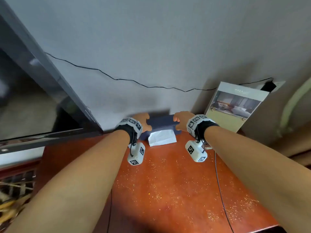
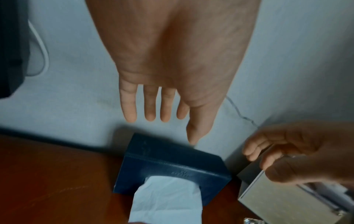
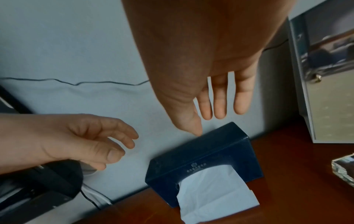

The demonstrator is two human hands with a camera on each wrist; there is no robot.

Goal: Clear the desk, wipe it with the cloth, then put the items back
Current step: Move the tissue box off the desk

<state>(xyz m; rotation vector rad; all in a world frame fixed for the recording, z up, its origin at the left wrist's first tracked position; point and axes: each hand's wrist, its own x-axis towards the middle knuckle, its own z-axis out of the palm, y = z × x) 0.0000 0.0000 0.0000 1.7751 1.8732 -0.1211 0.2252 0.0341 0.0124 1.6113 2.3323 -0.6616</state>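
This looks like a hotel room: a framed room brochure (image 1: 235,106) leans on the grey wall (image 1: 151,39), beside a dark tissue box (image 1: 159,122) on a reddish wooden desk (image 1: 168,182), near a flat-screen television (image 1: 33,98).

A dark navy tissue box (image 1: 159,121) with a small pale logo holds a white tissue (image 1: 162,137). The worktop (image 1: 168,190) is glossy reddish-brown, speckled with fine yellow flecks. The wall (image 1: 151,39) is pale grey-blue, crossed by a thin black cable (image 1: 117,79). White wrist bands (image 1: 133,122) carry black-and-white square markers. A white-framed picture (image 1: 235,105) shows a room in muted greys and beige.
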